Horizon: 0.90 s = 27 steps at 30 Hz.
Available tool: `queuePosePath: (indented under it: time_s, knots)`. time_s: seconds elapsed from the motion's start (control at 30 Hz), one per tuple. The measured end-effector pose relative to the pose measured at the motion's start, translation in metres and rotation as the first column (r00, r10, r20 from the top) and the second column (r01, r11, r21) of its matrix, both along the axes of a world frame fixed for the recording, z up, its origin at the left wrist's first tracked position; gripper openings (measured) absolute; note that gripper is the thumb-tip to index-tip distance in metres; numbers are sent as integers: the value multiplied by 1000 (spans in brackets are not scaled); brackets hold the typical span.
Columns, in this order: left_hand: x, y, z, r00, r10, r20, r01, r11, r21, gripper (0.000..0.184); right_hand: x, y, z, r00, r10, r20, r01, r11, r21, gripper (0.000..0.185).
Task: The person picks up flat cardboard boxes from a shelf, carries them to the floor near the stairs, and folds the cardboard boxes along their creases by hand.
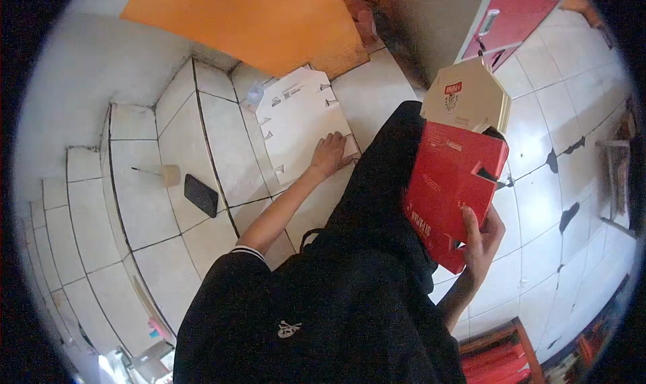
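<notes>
- Cardboard [296, 118], white and flat with slots along its sides, is lying on pale tiles [232, 165] at 11 o'clock from the middle of the view, its printing showing towards the far end.
- Left hand [328, 155] is resting palm down on the near right part of that white piece, around 12 o'clock, its fingers slightly bent; whether it is pinching the edge I cannot tell.
- Right hand [481, 243], between 3 and 4 o'clock, is grasping a red cardboard stack [447, 175], its thumb pressing on the printed face and its fingers wrapping behind the edge.
- That red stack is slanting at 3 o'clock, just beside the black-clad leg [377, 165].
- Cream cardboard stack [464, 98] is adjoining its far end at 2 o'clock; whether the two are joined I cannot tell.
- Dark phone [201, 196] is lying on the tiles at 9 o'clock, near a round beige object [170, 175].
- Orange sheet [262, 21] is spreading between 11 and 12 o'clock, and a red-fronted cabinet [518, 21] is standing between 1 and 2.
</notes>
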<state>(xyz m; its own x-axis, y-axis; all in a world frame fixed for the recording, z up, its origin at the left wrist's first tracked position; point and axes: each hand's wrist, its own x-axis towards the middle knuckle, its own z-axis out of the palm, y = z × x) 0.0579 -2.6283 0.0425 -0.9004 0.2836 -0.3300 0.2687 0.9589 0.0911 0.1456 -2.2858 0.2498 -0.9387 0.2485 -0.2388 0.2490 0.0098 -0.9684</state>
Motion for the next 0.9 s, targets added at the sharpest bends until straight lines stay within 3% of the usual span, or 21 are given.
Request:
queuePosePath:
  time_s: [0.13, 0.2, 0.43, 0.5, 0.53, 0.6, 0.67, 0.7, 0.8, 0.87, 0.9]
  knots:
    - [-1, -4, -19, 999, -16, -33, 18, 996, 88, 55, 0, 2, -8, 999, 31, -11, -31, 998, -45, 22]
    - [-3, 3, -24, 999, -25, -45, 24, 999, -33, 56, 2, 3, -9, 999, 9, -38, -11, 998, -64, 22]
    - [-8, 20, -26, 996, 14, -86, -31, 979, -199, 48, 9, 5, -9, 999, 15, -29, -17, 995, -95, 21]
    - [-7, 13, -11, 992, 38, -118, -42, 999, -29, 37, 10, 5, -11, 999, 17, -35, -20, 995, -95, 21]
    - [-6, 15, 10, 991, 30, -128, -35, 999, -35, 37, 10, 4, -14, 997, 20, -73, -26, 996, -80, 21]
    - [-2, 10, 48, 959, 107, -264, -104, 994, 25, 27, 8, 2, -13, 993, 28, -118, -36, 997, -65, 21]
    - [-2, -24, 59, 790, 99, -605, -24, 991, 132, 20, 0, -4, -4, 990, 61, -128, -71, 995, -73, 20]
    - [-5, -41, 71, 758, 199, -622, -50, 967, 250, 19, -5, -10, -3, 986, 79, -144, -90, 994, -69, 20]
    - [-2, -69, 144, 636, 517, -573, -207, 829, 519, 21, -23, -35, 5, 959, 195, -206, -206, 978, -31, 19]
    - [7, -101, 177, 601, 668, -439, -260, 682, 684, 25, -40, -58, 29, 886, 434, -161, -344, 851, 397, 18]
    - [14, -106, 193, 534, 796, -283, -255, 471, 844, 27, -48, -72, 32, 856, 484, -183, -358, 809, 467, 19]
